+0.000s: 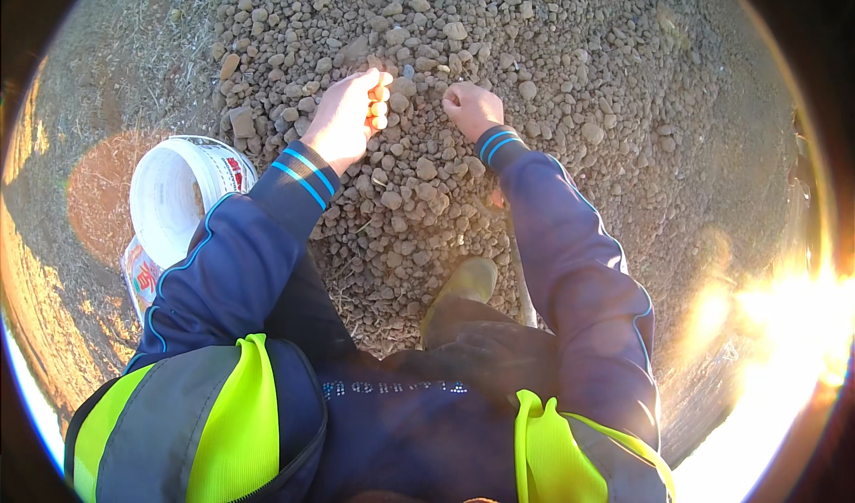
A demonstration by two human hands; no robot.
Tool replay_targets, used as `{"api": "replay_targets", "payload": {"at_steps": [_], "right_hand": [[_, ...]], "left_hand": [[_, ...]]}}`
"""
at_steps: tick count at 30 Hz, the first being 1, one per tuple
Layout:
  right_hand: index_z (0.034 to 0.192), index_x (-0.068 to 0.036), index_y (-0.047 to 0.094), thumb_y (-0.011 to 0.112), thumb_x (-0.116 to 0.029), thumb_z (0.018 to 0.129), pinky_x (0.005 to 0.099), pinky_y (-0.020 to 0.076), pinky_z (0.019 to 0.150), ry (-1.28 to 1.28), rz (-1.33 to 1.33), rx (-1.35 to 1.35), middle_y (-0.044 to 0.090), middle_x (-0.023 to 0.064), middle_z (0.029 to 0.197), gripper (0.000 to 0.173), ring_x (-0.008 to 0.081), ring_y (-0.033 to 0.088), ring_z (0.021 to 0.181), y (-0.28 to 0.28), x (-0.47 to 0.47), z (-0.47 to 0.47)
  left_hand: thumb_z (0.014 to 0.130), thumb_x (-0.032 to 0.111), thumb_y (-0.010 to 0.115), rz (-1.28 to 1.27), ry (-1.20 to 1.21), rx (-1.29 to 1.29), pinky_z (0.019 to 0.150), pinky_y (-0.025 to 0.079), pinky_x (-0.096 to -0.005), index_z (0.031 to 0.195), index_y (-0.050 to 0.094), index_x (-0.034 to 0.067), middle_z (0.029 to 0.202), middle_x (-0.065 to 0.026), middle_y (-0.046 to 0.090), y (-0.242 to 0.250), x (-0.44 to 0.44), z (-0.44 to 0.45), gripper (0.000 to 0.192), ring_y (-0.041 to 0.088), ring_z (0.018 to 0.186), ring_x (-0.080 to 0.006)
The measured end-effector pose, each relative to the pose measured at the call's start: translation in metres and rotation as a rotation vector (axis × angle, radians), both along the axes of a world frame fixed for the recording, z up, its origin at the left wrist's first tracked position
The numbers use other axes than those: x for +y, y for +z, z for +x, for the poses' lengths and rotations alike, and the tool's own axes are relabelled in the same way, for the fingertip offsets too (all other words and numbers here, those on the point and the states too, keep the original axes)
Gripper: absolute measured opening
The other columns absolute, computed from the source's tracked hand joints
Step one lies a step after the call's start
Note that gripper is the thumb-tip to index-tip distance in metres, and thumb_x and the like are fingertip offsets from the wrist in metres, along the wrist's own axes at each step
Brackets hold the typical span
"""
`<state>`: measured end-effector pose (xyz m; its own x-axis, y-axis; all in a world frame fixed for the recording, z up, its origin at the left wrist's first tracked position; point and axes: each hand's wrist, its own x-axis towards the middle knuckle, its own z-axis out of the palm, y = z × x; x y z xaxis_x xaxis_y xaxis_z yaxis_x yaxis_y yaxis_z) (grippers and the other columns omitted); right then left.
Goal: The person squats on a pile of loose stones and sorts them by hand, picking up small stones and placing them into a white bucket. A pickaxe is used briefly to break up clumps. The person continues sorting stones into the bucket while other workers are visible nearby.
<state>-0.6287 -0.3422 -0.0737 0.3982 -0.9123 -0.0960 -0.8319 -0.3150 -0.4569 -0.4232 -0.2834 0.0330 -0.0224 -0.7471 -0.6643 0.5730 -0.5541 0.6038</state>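
Both hands are over a heap of brown earth clods and stones [417, 199] in front of me. My left hand [347, 112] is over the heap's left-middle part, fingers curled in towards the palm and lit by the sun. Whether something small sits inside it cannot be seen. To its right, my right hand [473, 108] is bent into a loose fist close to the clods. Its palm faces away, so its contents are hidden. A bluish-grey stone [409, 72] lies between the two hands.
A white plastic bucket [167, 199] with printing lies tilted at my left, its mouth towards me. Beside it is a printed packet [140, 276]. A wooden handle [524, 282] runs under my right forearm, near my boot [467, 282]. Low sun glares at right.
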Motion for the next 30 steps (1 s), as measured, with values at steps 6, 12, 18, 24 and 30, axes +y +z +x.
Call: {"api": "replay_targets", "payload": {"at_steps": [6,12,18,24,30], "right_hand": [[0.078,-0.008,0.061,0.061,-0.025,0.072,0.0379,0.0487,0.066,0.07,-0.177,0.211,0.059,0.0087,0.085,0.019,0.0263,0.06,0.078,-0.012,0.014,0.045],[0.078,-0.007,0.06,0.058,-0.021,0.074,0.0377,0.0494,0.063,0.022,-0.093,0.338,0.06,0.0104,0.083,0.015,0.0257,0.061,0.077,-0.014,0.021,0.056],[0.075,-0.007,0.06,0.058,-0.022,0.076,0.0358,0.0483,0.061,0.063,-0.129,0.201,0.061,0.01,0.078,0.016,0.0251,0.061,0.07,0.016,0.018,0.046],[0.076,-0.009,0.063,0.058,-0.028,0.075,0.0353,0.0473,0.064,0.049,0.126,-0.496,0.06,0.0082,0.073,0.019,0.0244,0.06,0.068,0.046,0.012,0.046],[0.076,-0.007,0.067,0.054,-0.014,0.074,0.0366,0.051,0.052,-0.025,-0.188,0.479,0.063,0.0108,0.079,0.015,0.0228,0.063,0.072,0.018,-0.034,0.05]], "left_hand": [[0.09,0.021,0.047,0.042,0.006,-0.003,0.048,0.036,-0.0219,0.088,0.055,0.004,0.067,0.002,0.048,-0.001,0.0,-0.005,0.02,0.042,0.055,-0.0078],[0.09,0.023,0.05,0.026,-0.02,0.03,0.051,0.036,-0.0219,0.091,0.056,0.004,0.07,0.0024,0.05,0.0,0.003,0.004,0.02,0.044,0.057,-0.0077],[0.089,0.026,0.051,0.042,-0.049,0.032,0.053,0.039,-0.0224,0.09,0.057,0.004,0.07,0.0018,0.052,0.0,0.006,0.005,0.023,0.046,0.059,-0.0087],[0.091,0.034,0.046,0.288,-0.02,0.145,0.058,0.044,-0.0263,0.082,0.055,0.006,0.07,-0.0017,0.054,-0.022,0.011,0.009,0.031,0.051,0.061,-0.0139],[0.09,0.026,0.05,0.174,-0.004,0.311,0.045,0.035,-0.018,0.078,0.053,0.012,0.064,0.0055,0.05,-0.034,0.008,0.007,0.019,0.044,0.053,-0.0051]]}}
